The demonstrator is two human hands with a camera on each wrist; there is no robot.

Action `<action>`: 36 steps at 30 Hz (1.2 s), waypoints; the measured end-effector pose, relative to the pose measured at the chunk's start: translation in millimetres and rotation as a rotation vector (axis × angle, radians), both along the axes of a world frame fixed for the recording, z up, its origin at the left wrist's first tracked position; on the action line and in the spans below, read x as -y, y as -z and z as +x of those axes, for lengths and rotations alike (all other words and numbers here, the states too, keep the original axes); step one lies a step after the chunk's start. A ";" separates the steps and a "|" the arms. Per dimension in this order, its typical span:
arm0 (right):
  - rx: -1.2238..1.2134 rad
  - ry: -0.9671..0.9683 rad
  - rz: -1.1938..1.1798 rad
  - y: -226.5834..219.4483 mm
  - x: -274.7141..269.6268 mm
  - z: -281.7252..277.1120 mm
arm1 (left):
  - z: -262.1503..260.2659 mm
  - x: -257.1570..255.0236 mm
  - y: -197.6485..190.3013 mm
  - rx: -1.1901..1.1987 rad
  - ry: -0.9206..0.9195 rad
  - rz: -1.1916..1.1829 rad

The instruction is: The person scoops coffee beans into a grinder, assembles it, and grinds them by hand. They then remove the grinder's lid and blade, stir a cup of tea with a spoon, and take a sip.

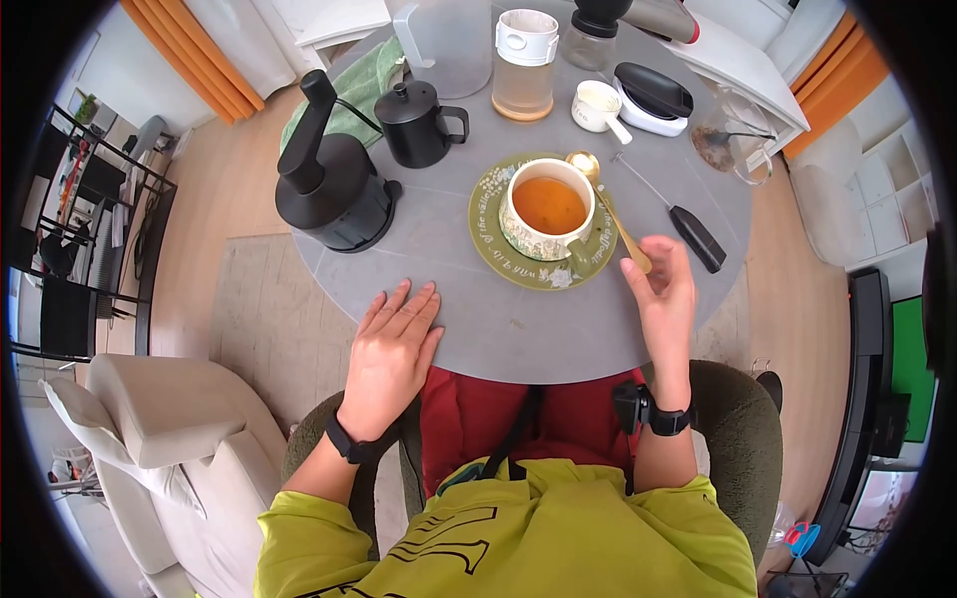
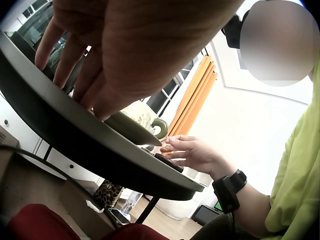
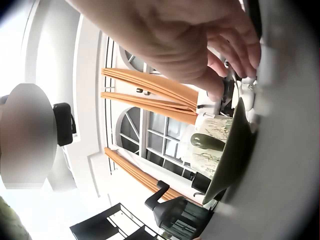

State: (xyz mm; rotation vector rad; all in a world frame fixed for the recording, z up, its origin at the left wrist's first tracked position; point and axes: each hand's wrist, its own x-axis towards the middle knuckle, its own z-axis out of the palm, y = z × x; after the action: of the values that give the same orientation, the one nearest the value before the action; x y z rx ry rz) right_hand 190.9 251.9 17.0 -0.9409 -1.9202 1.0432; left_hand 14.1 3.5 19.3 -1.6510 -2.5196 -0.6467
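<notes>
A patterned cup [image 1: 550,211] of amber tea stands on a green saucer [image 1: 495,261] with lettering round its rim. Across the saucer's right side lies a gold spoon [image 1: 620,221], its handle reaching out over the edge. My right hand [image 1: 666,299] is at the handle's end, thumb and forefinger on either side of it; in the right wrist view the thumb stands apart from the other fingers. Palm down, my left hand [image 1: 391,344] rests on the near left edge of the grey table [image 1: 518,344], fingers straight and holding nothing.
A black hand grinder [image 1: 337,194] and black pot [image 1: 414,125] stand at left. Behind the cup are a clear pitcher [image 1: 449,50], a lidded glass [image 1: 523,75] and a small white cup [image 1: 598,105]. A milk frother [image 1: 696,237] lies right, near a glass jug [image 1: 733,140].
</notes>
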 end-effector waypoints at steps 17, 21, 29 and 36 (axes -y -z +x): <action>0.128 -0.415 -0.575 -27.3 22.8 -21.9 | -1.0 -1.1 -2.1 0.000 0.003 -0.004; 0.086 -0.466 -0.692 -27.3 20.5 -24.4 | -0.5 -2.1 -4.9 0.026 -0.010 0.009; -0.036 -0.443 -0.774 -23.3 20.1 -27.3 | -2.4 -2.6 -4.8 0.033 -0.016 -0.002; -0.215 -0.414 -0.979 -28.9 18.3 -22.0 | -3.5 -3.2 -5.7 0.064 -0.025 -0.008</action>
State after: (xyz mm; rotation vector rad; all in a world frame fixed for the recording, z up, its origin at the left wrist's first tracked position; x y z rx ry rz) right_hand 168.9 233.6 45.9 -0.8606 -1.4020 2.3303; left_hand 10.6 6.7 25.0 -1.6247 -2.5853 -0.6982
